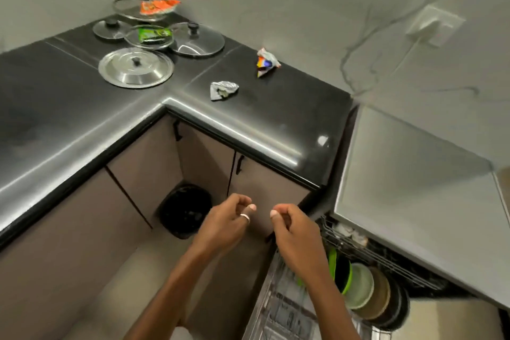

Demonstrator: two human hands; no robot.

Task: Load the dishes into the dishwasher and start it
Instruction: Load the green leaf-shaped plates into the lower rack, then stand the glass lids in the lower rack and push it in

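Nothing is held in left grip (226,221) or right grip (292,232), both loosely curled; far lids (136,67) are best lifted by knobs.

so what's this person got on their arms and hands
The left forearm and right forearm are uncovered down to the frame edge: no sleeves, gloves, watch or bracelet show. The left hand wears one plain silver-coloured ring band on a finger. The right hand wears nothing.
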